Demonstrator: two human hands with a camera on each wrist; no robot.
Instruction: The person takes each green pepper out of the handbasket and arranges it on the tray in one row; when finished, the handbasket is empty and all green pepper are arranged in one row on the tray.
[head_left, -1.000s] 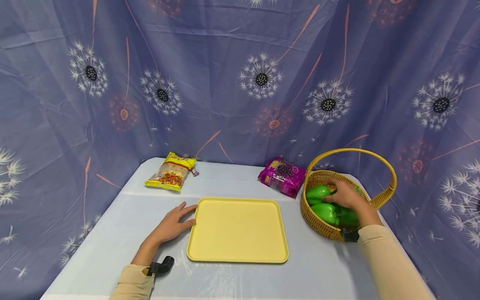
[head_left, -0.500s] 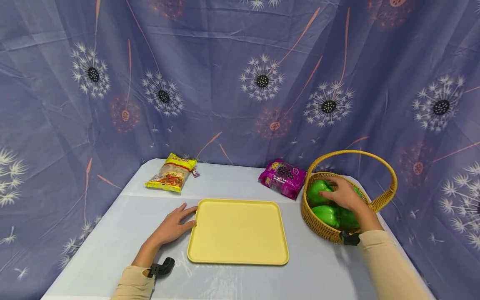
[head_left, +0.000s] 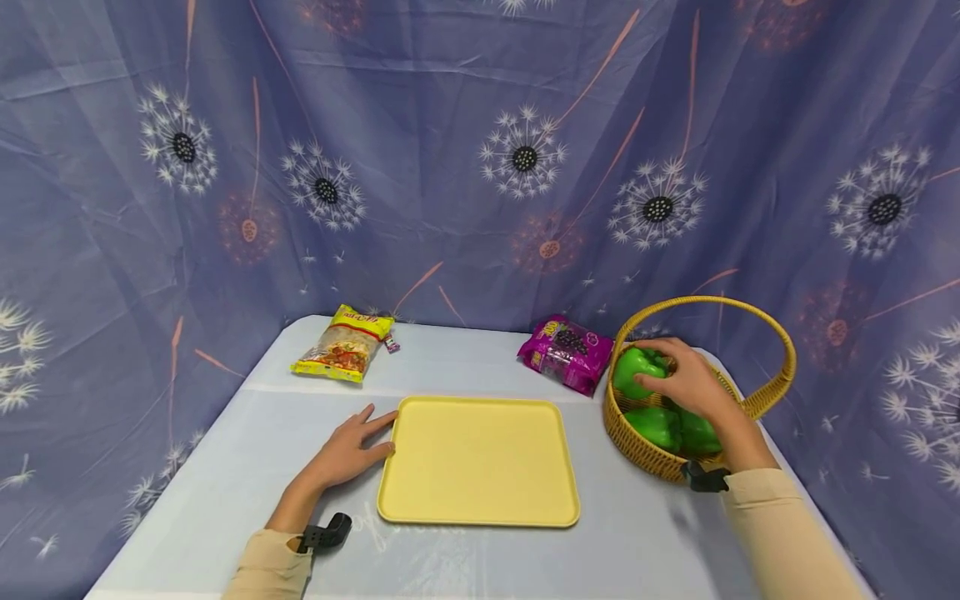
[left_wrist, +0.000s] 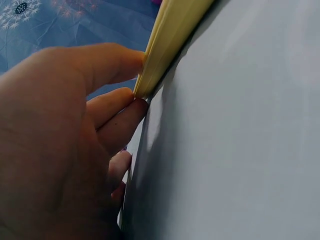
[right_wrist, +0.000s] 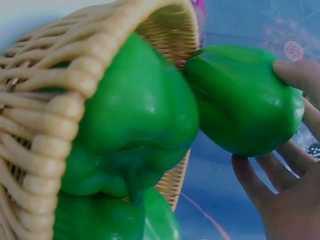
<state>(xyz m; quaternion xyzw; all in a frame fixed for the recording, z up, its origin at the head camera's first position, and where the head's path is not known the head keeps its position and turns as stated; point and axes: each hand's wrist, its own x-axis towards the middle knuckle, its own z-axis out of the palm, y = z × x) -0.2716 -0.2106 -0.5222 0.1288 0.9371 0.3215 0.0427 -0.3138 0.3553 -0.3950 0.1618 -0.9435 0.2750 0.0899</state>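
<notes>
My right hand point(head_left: 688, 383) grips a green bell pepper point(head_left: 636, 372) inside the rim of the wicker basket point(head_left: 637, 450). In the right wrist view, thumb and fingers lie on opposite sides of that pepper point(right_wrist: 245, 100), raised above the others. More green bell peppers point(head_left: 654, 427) rest in the basket, one of them large in the right wrist view point(right_wrist: 140, 115). My left hand point(head_left: 347, 450) touches the left edge of a yellow tray point(head_left: 480, 462) with spread fingers. In the left wrist view its fingertips meet the tray's rim point(left_wrist: 172, 37).
A yellow snack bag point(head_left: 345, 343) lies at the table's back left, with a small purple packet point(head_left: 391, 343) beside it. A purple grape-print bag point(head_left: 566, 354) lies just left of the basket. The basket's tall handle point(head_left: 750, 310) arches overhead. A dandelion-patterned curtain point(head_left: 420, 167) encloses the table.
My right hand has taken hold of the bell pepper at the back left of the basket and raised it slightly. The left hand keeps its place at the tray.
</notes>
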